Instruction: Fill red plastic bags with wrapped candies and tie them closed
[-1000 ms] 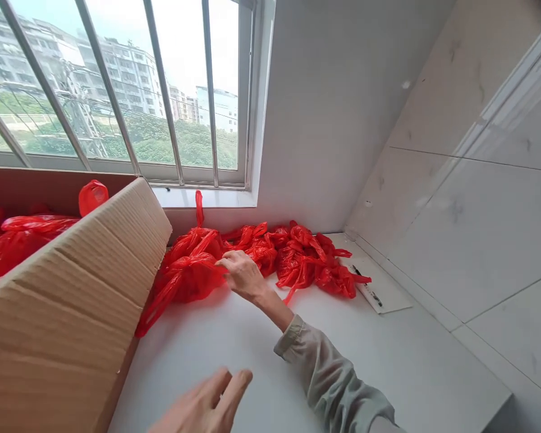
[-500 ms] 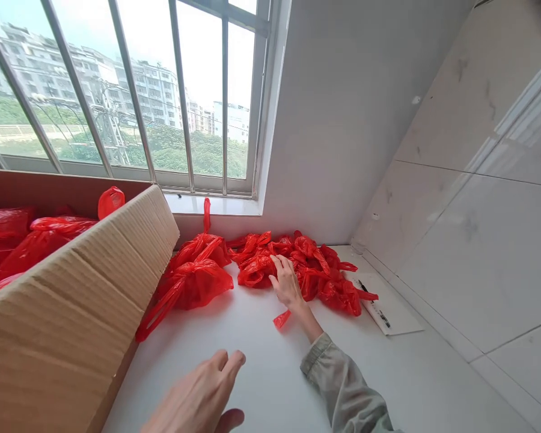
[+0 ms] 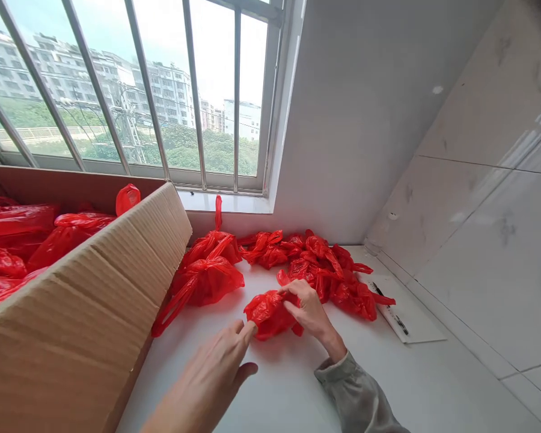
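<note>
Red, thin plastic suggests that the bag (image 3: 270,319) just below the frame's centre is light, limp and slippery, best held by its bunched top, where the person's right hand (image 3: 309,310) pinches it, the left hand (image 3: 217,359) loosely spread at its lower-left edge.

Red, crumpled thin-plastic bag (image 3: 264,308): right part hidden behind right hand (image 3: 310,308); contents indistinct. Left hand (image 3: 219,361): fingertip contact with bag unclear; forearm cut by bottom edge. Grey-green cloth sleeve (image 3: 360,394): cut there too. Brown corrugated cardboard box (image 3: 94,300): cropped left and below; near wall hides its floor. White rectangular pad (image 3: 421,325): partly covered by piled red plastic bags (image 3: 318,264); dark markings too small to read.
</note>
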`<control>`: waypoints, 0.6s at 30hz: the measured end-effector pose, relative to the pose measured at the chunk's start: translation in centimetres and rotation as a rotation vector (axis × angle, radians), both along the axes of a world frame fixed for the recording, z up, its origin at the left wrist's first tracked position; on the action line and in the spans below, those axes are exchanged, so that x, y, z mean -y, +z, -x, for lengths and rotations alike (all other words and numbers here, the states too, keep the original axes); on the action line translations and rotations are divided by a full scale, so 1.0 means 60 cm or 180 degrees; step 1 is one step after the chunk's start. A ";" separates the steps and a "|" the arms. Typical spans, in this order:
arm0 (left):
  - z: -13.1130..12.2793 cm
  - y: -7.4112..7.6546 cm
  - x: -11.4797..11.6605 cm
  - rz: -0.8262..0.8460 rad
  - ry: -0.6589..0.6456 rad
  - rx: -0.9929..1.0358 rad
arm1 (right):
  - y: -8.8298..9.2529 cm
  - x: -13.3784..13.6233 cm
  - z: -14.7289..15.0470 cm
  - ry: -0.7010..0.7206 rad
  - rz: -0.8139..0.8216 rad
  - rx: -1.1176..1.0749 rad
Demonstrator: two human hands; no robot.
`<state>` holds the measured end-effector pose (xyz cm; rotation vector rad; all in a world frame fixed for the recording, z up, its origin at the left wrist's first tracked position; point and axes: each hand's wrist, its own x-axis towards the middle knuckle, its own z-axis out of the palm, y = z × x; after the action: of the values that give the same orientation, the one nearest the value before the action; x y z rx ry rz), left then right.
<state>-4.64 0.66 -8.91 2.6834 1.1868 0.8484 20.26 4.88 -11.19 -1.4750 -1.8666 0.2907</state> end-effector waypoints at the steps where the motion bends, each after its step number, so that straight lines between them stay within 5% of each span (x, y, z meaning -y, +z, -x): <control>1: -0.007 0.006 -0.003 0.0074 -0.0035 -0.0110 | 0.008 0.012 0.003 0.0163 0.0075 0.0003; 7: -0.070 0.057 -0.003 0.1103 0.0001 -0.0889 | 0.048 0.055 0.035 0.0811 0.0691 0.0749; 14: -0.094 0.031 -0.025 0.1093 0.0154 -0.1011 | 0.064 0.068 0.020 0.0696 0.0903 0.0975; 18: -0.084 0.040 -0.042 0.1003 0.0112 -0.0706 | 0.070 0.064 0.007 0.0511 0.1046 0.1185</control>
<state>0.40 3.19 -6.53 2.5483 1.2897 0.3355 19.82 1.05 -6.97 -1.6876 -2.3286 0.4405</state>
